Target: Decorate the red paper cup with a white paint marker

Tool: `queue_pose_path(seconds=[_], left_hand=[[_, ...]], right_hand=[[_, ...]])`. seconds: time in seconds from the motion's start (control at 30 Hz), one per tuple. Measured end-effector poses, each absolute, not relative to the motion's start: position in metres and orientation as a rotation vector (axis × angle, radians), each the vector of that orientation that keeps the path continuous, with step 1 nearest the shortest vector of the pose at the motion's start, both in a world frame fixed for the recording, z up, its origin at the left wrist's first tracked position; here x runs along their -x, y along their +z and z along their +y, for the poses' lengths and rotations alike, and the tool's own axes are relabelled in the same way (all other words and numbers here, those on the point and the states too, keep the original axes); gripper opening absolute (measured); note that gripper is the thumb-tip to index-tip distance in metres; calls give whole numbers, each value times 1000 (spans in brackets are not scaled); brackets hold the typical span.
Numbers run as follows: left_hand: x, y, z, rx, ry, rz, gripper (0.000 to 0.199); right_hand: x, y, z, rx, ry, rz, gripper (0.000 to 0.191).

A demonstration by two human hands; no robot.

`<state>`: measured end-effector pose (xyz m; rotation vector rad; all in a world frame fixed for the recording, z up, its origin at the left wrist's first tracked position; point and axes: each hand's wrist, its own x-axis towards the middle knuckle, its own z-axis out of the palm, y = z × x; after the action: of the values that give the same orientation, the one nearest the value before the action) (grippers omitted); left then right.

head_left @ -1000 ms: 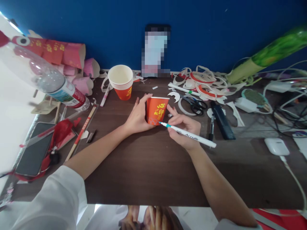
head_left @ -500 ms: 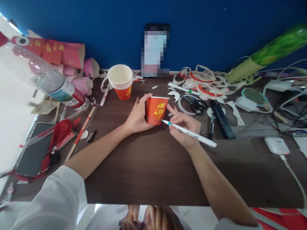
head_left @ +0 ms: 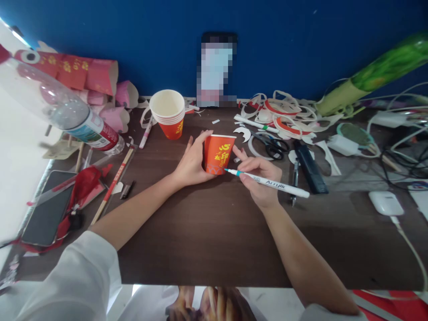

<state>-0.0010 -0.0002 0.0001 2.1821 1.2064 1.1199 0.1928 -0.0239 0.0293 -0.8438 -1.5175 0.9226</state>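
Note:
An orange-red paper cup [head_left: 218,154] with yellow characters stands upright on the dark wooden table [head_left: 200,236]. My left hand [head_left: 193,161] grips it from the left, thumb low at the front and fingers up by the rim. Between the thumb and fingers of my right hand [head_left: 262,180] is a white acrylic marker [head_left: 272,184] with a teal tip. That tip lies at the lower right of the cup; whether it touches the wall I cannot tell. My right index finger reaches toward the cup's right side.
Behind my left hand stands a stack of paper cups [head_left: 167,113]. Scissors [head_left: 272,145], paper strips [head_left: 287,113] and a black box cutter [head_left: 310,167] lie to the right. A plastic bottle [head_left: 96,131] and a phone [head_left: 48,207] are at the left. Another phone [head_left: 217,69] leans against the blue panel.
The marker has turned slightly in my right hand, its back end now farther right and a little higher. My right hand shifted slightly right. The cup and left hand stayed in place.

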Motion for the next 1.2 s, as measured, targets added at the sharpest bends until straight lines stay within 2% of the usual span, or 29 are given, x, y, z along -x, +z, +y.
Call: queue_pose_path(seconds=[0.33,0.83,1.2], left_hand=[[3,6,-1,-2247,1072,1252,106],[3,6,1,-2213,1038,1290,107],[1,9,-1,-2217,1027,1328,107]], right_hand=[[-191,30,-27,805,968,-1485,19],[-195,32,-25,828,823,-1602,12],[-194,29,-23,861,772,-1574,14]])
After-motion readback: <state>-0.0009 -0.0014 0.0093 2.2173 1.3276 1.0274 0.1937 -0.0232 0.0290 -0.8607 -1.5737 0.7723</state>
